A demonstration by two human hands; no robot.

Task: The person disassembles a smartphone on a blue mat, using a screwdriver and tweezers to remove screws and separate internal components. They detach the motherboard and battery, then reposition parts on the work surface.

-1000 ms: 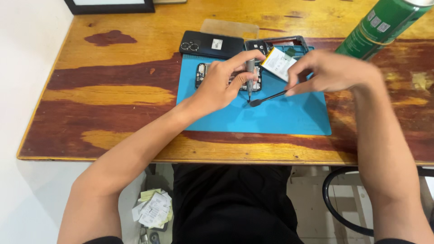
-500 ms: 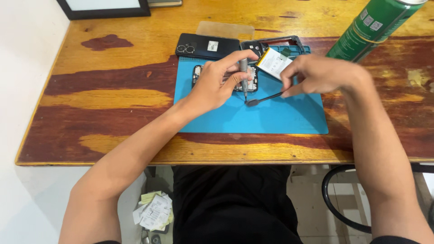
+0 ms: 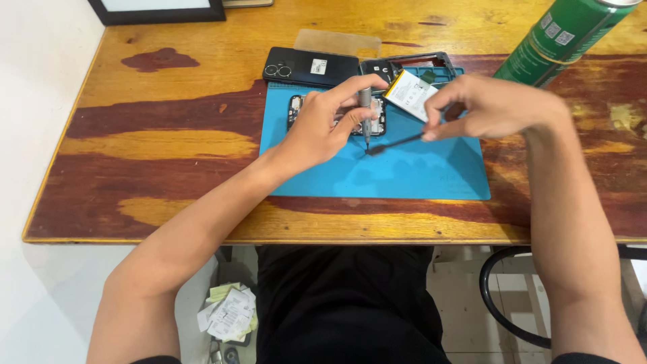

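My left hand grips a slim grey screwdriver upright, its tip pointing down at the blue work mat. My right hand pinches dark tweezers whose tips sit close to the screwdriver tip. Behind my left hand lies an opened phone body, partly hidden by my fingers. A white phone battery stands tilted between my hands, just behind the right fingers.
A black phone back cover and a dark phone frame lie at the mat's far edge. A green spray can leans at the right. A black picture frame sits far left. The wooden table's near edge runs below.
My hands have shifted slightly; the screwdriver now stands more upright over the mat and the tweezers' tips meet it lower down.
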